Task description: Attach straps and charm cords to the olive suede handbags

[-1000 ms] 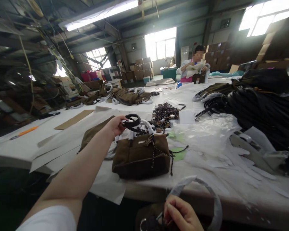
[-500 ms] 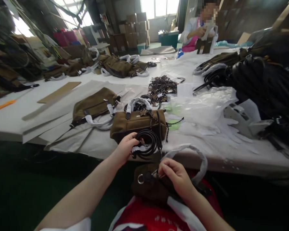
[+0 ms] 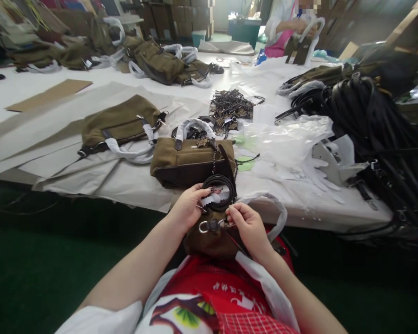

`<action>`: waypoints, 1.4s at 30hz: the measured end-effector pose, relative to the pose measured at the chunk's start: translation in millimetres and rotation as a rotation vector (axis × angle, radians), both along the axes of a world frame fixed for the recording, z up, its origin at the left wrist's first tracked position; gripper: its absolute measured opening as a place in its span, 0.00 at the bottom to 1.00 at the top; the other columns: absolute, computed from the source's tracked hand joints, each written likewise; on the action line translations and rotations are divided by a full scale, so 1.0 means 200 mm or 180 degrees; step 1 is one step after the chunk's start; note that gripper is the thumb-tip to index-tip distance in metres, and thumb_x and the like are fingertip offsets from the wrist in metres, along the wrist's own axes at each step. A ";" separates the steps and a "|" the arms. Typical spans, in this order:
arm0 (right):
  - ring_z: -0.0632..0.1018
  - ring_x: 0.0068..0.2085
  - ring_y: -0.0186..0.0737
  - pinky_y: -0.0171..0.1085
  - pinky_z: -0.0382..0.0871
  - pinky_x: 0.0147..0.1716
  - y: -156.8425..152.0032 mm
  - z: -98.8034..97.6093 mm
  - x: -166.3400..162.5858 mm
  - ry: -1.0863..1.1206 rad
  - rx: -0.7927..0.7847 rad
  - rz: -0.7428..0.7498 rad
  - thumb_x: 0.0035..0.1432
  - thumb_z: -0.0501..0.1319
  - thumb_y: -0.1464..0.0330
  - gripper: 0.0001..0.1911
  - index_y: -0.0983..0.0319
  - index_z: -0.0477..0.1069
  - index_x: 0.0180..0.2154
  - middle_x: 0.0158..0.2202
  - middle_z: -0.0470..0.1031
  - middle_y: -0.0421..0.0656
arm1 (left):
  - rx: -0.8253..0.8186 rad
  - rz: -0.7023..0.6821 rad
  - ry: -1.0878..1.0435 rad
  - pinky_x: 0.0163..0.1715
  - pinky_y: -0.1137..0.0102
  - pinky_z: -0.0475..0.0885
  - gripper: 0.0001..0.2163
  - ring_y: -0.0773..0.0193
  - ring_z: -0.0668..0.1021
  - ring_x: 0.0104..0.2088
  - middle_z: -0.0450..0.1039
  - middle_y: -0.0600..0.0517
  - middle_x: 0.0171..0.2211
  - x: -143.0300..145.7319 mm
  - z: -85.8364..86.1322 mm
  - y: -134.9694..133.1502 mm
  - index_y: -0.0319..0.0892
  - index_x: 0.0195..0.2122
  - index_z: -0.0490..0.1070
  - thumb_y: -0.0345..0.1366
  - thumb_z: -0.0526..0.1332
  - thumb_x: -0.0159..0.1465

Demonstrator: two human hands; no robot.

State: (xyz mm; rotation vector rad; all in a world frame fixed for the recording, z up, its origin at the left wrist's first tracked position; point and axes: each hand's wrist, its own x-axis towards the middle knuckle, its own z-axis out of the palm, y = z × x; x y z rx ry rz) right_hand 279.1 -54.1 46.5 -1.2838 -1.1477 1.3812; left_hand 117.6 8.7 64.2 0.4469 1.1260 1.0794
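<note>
My left hand is closed on a coiled black strap, with a metal clip showing near the fingertips. Close beside it, my right hand pinches at the end of the zipper on a brown handbag in my lap; the fingers cover what exactly they grip. A metal ring sits on a black tab at this bag's end, and its wrapped handle arches to the right. Just beyond my hands, another brown handbag stands at the table edge with a charm and cord hanging on it.
A third handbag lies at left on paper sheets. A heap of dark charms and cords is mid-table. Clear plastic bags, a grey dispenser and a pile of black straps are at right. A co-worker handles a bag across the table.
The view has tipped downward. My left hand has brought the coiled strap nearer to the lap bag and my right hand. My right hand still pinches at the zipper end.
</note>
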 end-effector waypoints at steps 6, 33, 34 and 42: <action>0.73 0.25 0.33 0.32 0.68 0.26 -0.03 0.02 -0.05 -0.0025 0.0091 -0.0025 0.61 0.60 0.55 0.16 0.62 0.71 0.34 0.25 0.74 0.39 | 0.0264 0.0067 -0.0347 0.39 0.70 0.75 0.12 0.63 0.81 0.33 0.80 0.50 0.32 0.00 0.05 -0.05 0.40 0.35 0.71 0.27 0.68 0.49; 0.62 0.24 0.32 0.33 0.55 0.25 0.01 0.04 -0.08 -0.1042 0.0246 0.0865 0.58 0.53 0.64 0.15 0.60 0.59 0.20 0.19 0.59 0.35 | -0.0483 -0.2073 0.0654 0.23 0.70 0.70 0.12 0.59 0.78 0.24 0.80 0.46 0.25 -0.21 -0.25 -0.19 0.37 0.28 0.79 0.39 0.73 0.45; 0.62 0.24 0.32 0.33 0.55 0.25 0.00 0.04 -0.07 -0.1039 0.0225 0.0877 0.58 0.53 0.64 0.15 0.60 0.59 0.20 0.19 0.59 0.35 | -0.0520 -0.2231 0.0612 0.23 0.70 0.70 0.12 0.59 0.78 0.24 0.80 0.46 0.25 -0.20 -0.27 -0.18 0.37 0.27 0.79 0.38 0.74 0.43; 0.62 0.23 0.32 0.32 0.56 0.25 -0.06 0.02 -0.02 -0.0953 0.0244 0.0716 0.60 0.54 0.64 0.16 0.60 0.58 0.21 0.19 0.60 0.35 | -0.0191 -0.1878 0.0380 0.28 0.69 0.70 0.11 0.62 0.76 0.25 0.77 0.49 0.24 -0.05 -0.34 -0.17 0.38 0.27 0.75 0.39 0.68 0.45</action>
